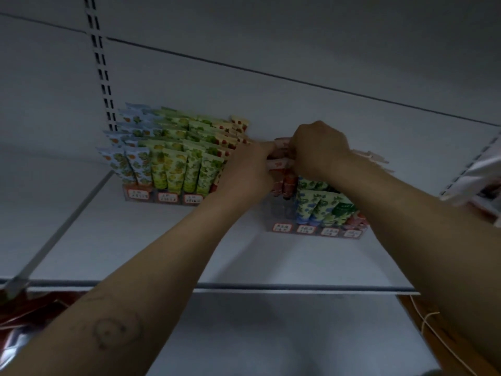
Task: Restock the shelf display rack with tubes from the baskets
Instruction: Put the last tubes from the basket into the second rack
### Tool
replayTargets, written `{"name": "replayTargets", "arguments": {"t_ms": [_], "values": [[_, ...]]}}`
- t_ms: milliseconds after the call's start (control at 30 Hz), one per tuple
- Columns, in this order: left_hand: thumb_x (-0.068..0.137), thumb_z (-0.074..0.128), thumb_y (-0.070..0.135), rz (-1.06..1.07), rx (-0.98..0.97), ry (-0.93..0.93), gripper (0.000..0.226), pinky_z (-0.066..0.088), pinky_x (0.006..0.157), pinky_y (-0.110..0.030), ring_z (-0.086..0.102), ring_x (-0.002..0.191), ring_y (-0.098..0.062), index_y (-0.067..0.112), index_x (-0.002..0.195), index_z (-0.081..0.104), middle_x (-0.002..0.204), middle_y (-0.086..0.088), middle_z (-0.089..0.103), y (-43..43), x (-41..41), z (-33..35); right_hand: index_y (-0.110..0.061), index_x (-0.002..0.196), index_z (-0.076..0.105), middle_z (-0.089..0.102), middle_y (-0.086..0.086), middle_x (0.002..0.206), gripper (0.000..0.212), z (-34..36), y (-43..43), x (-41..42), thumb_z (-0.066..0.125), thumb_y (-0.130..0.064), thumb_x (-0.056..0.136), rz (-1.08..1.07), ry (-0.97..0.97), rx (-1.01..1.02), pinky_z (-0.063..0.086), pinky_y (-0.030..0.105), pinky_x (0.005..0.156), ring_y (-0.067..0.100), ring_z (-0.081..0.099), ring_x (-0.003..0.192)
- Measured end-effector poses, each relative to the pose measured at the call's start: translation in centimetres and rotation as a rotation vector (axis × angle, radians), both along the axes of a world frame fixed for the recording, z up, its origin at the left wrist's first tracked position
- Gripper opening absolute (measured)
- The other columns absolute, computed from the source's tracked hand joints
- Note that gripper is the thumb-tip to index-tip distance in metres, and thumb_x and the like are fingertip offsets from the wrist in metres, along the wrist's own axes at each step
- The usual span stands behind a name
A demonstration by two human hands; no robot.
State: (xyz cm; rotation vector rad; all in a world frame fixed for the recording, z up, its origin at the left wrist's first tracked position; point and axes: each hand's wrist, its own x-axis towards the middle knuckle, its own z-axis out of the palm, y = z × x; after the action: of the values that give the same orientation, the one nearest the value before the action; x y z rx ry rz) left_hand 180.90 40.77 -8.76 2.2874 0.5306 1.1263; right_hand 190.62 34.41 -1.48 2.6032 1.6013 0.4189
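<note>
Two clear display racks stand on a white shelf [135, 240]. The left rack [162, 198] is packed with upright tubes [173, 169] printed blue, yellow and green, with red ones at its right. The right rack [317, 230] holds green, blue and pink tubes in its front slots. Above the right rack's back left, both hands meet over a small bunch of red-and-white tubes [280, 156]. My left hand [245, 172] grips the bunch from the left. My right hand [320, 150] is curled over its top and hides most of it.
A slotted upright [101, 74] runs up the back panel at left, another at the far right [471, 161]. White packaging [477, 177] sits at the right edge. Red packets [32, 310] lie on the lower level at left. A thin cord [431, 324] hangs at lower right.
</note>
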Motion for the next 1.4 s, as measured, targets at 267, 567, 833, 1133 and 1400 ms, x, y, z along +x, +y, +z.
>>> {"name": "replayTargets", "arguments": {"t_ms": [267, 567, 833, 1133, 1400], "values": [[0.072, 0.073, 0.004, 0.088, 0.061, 0.031, 0.02, 0.028, 0.048, -0.012, 0.059, 0.069, -0.015, 0.011, 0.091, 0.072, 0.078, -0.006, 0.07, 0.1, 1.0, -0.2, -0.01, 0.104, 0.067, 0.064, 0.013, 0.103, 0.025, -0.4, -0.8, 1.5, 0.066, -0.028, 0.086, 0.057, -0.021, 0.038, 0.037, 0.027, 0.066, 0.028, 0.06, 0.092], [0.072, 0.073, 0.009, 0.084, 0.013, 0.085, 0.006, 0.032, 0.047, -0.015, 0.048, 0.057, 0.004, 0.01, 0.077, 0.069, 0.067, 0.007, 0.06, 1.0, 2.1, -0.5, -0.01, 0.087, 0.074, 0.062, 0.007, 0.072, 0.014, -1.1, -0.3, 3.8, 0.066, -0.018, 0.078, 0.151, 0.107, 0.154, 0.049, 0.028, 0.063, 0.024, 0.058, 0.068], [0.076, 0.07, 0.011, 0.037, -0.193, 0.128, 0.018, 0.057, 0.071, -0.033, 0.066, 0.075, -0.016, 0.014, 0.094, 0.067, 0.082, 0.001, 0.069, -0.7, 3.8, -1.3, -0.005, 0.092, 0.069, 0.063, 0.011, 0.088, 0.031, -0.9, 0.0, 4.7, 0.066, -0.036, 0.085, 0.096, 0.153, 0.095, 0.048, 0.028, 0.068, 0.025, 0.058, 0.078], [0.077, 0.065, 0.003, 0.156, -0.048, 0.081, 0.023, 0.031, 0.046, -0.002, 0.044, 0.064, -0.001, 0.014, 0.098, 0.07, 0.084, -0.001, 0.069, -0.5, 2.8, -0.8, -0.004, 0.1, 0.067, 0.062, 0.013, 0.104, 0.027, -0.7, 0.8, 4.3, 0.066, -0.026, 0.085, 0.075, 0.149, 0.051, 0.051, 0.032, 0.077, 0.026, 0.057, 0.087], [0.08, 0.064, 0.005, 0.092, -0.099, 0.04, 0.03, 0.054, 0.074, -0.027, 0.066, 0.095, -0.016, 0.02, 0.105, 0.07, 0.102, -0.001, 0.072, -0.6, 3.2, -1.1, -0.005, 0.1, 0.065, 0.063, 0.015, 0.105, 0.022, -0.6, 0.1, 3.2, 0.064, -0.022, 0.087, 0.029, 0.041, 0.018, 0.04, 0.028, 0.065, 0.03, 0.062, 0.093]]}}
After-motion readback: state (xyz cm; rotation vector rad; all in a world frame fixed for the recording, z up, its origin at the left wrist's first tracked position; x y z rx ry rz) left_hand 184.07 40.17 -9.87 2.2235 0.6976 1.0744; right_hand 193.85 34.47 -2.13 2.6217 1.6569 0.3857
